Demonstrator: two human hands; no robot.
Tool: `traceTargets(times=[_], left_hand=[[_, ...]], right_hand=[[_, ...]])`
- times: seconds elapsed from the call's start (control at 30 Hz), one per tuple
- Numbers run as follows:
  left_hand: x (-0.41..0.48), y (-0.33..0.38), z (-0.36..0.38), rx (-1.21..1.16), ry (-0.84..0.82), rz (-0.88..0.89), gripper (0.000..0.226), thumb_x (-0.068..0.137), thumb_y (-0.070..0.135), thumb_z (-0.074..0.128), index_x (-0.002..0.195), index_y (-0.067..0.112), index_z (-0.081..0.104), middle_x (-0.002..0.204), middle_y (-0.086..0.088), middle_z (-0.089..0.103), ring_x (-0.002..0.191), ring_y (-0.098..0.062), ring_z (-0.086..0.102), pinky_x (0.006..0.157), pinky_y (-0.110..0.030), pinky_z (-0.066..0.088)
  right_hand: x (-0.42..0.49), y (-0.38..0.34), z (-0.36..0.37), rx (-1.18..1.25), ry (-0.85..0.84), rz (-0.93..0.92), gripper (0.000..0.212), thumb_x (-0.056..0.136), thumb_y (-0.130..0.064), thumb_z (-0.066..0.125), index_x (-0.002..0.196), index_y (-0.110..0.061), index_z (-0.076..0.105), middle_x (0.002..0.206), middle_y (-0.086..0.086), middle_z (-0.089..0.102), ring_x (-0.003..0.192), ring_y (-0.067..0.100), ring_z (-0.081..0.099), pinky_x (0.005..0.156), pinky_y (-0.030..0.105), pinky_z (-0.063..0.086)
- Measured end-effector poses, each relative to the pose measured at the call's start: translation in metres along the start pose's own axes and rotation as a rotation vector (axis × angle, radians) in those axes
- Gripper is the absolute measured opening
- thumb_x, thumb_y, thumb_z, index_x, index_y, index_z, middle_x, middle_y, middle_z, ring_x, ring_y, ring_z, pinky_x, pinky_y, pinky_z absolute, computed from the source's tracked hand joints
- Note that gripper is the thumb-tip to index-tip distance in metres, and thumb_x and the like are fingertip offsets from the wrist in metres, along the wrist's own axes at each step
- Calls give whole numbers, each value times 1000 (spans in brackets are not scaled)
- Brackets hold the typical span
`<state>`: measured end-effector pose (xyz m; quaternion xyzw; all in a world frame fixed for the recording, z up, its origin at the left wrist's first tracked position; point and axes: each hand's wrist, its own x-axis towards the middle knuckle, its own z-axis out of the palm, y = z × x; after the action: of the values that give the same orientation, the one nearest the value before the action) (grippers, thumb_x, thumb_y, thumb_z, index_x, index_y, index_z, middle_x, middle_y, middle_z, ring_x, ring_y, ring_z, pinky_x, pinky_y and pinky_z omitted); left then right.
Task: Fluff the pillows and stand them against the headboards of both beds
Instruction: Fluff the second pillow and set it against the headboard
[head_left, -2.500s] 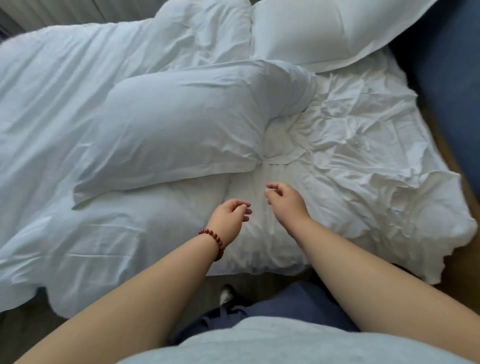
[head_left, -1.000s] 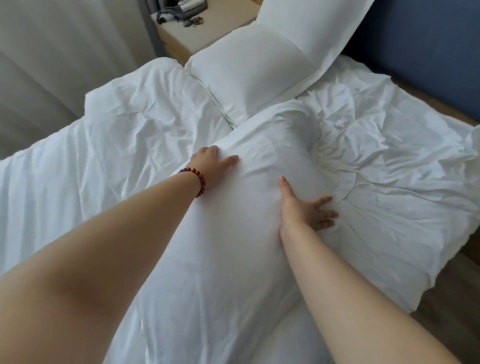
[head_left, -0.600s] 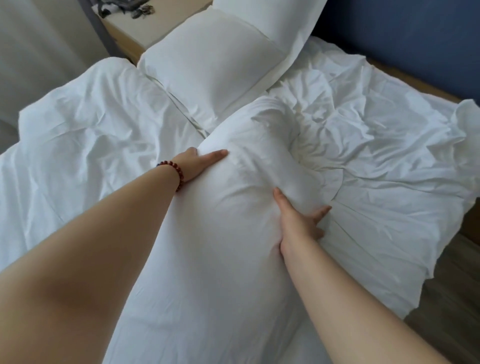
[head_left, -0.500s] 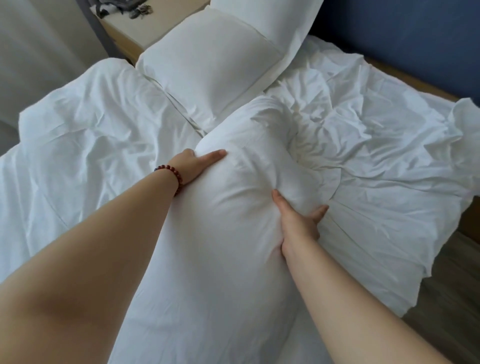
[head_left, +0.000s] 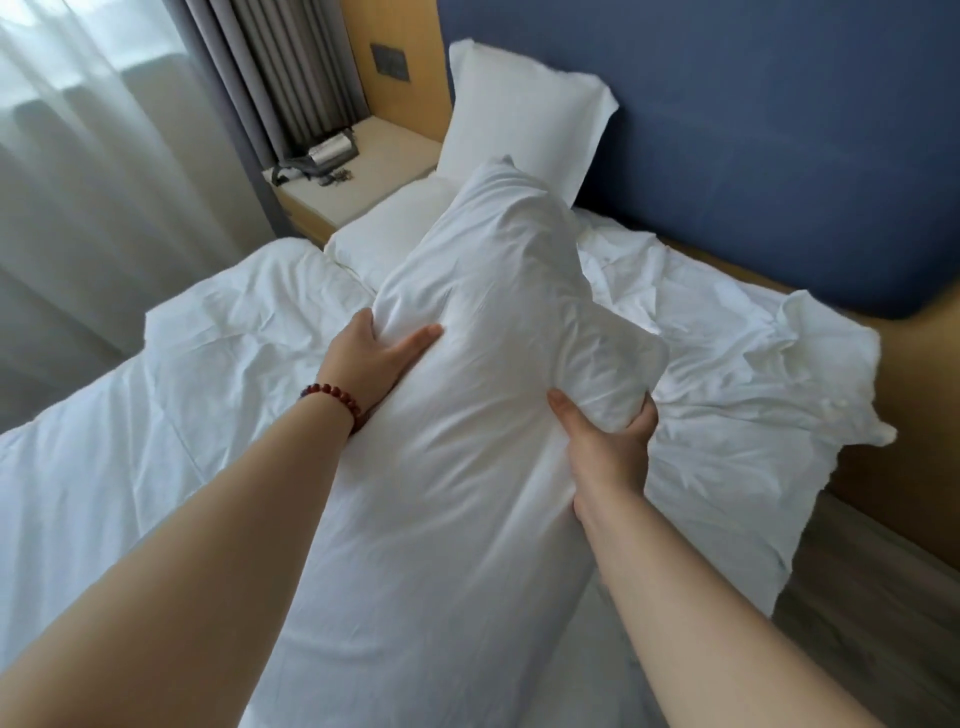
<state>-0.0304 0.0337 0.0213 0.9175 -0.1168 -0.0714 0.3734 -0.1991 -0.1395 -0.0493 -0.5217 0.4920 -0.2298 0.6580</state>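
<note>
A long white pillow is lifted off the bed, its far end raised toward the blue headboard. My left hand, with a red bead bracelet at the wrist, grips the pillow's left side, thumb on top and fingers behind. My right hand grips its right edge, thumb on the front and fingers curled round a bunched corner. A second white pillow stands against the headboard at the far left of the bed. Another pillow lies flat below it.
A rumpled white sheet covers the mattress on the right and a white duvet lies on the left. A wooden nightstand with small items stands beyond the bed, beside grey curtains. Wood flooring shows at the lower right.
Both hands went from resting on the lying pillow to gripping its sides, and the pillow has risen off the bed toward the headboard. The view has tilted up, showing the headboard and nightstand.
</note>
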Motion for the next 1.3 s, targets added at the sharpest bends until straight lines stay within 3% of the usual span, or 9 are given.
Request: traceTargets(times=[0.27,0.37,0.6,0.8,0.93,1.07,1.17,1.3], left_hand=[[-51,112,-19,-91,110,242,79,55,89,57,101,26,51,101,10,60,94,-16,58,83,-38,47],[-63,160,-8,-129,145,304,77,55,89,56,104,32,47,100,13,58,95,-15,56,82,-33,43],[-62,252,68,-234,137,293,80,56,88,58,110,31,45,114,7,60,101,-18,58,83,-34,45],[-41,315,145,-382,180,269,71,61,80,62,111,32,45,109,9,59,98,-16,58,79,-29,42],[-12,347,169,-377,207,299,63,67,73,63,112,32,45,108,10,60,96,-15,58,69,-21,41],[30,372,181,-332,200,311,74,68,74,63,123,28,44,120,4,58,104,-17,56,84,-31,43],[68,380,191,-327,175,308,79,62,78,61,121,28,43,120,3,59,103,-18,57,86,-34,45],[128,373,213,-288,175,289,75,72,70,63,126,20,45,122,-3,59,109,-24,56,87,-36,45]], right_hand=[[-20,-87,-84,118,18,-229,120,38,-69,84,140,-47,25,128,-17,51,100,13,54,88,31,43],[-6,-124,-117,176,41,-295,118,40,-67,84,141,-46,27,136,-15,50,106,14,54,92,32,44],[71,-198,-200,172,67,-424,107,46,-65,84,137,-46,31,130,-19,51,110,15,55,100,46,47],[146,-238,-250,173,83,-534,106,50,-63,84,138,-49,27,135,-15,50,115,17,55,97,42,48],[186,-257,-260,206,85,-609,106,53,-63,84,140,-51,24,140,-16,46,117,11,52,90,29,45],[221,-271,-249,235,115,-619,107,55,-62,84,141,-51,22,140,-14,45,119,11,52,96,32,47],[252,-275,-232,209,142,-625,107,58,-61,83,143,-47,21,141,-15,43,124,13,49,100,34,45],[297,-272,-201,131,201,-656,96,70,-56,78,146,-42,21,144,-12,38,129,11,40,100,28,36]])
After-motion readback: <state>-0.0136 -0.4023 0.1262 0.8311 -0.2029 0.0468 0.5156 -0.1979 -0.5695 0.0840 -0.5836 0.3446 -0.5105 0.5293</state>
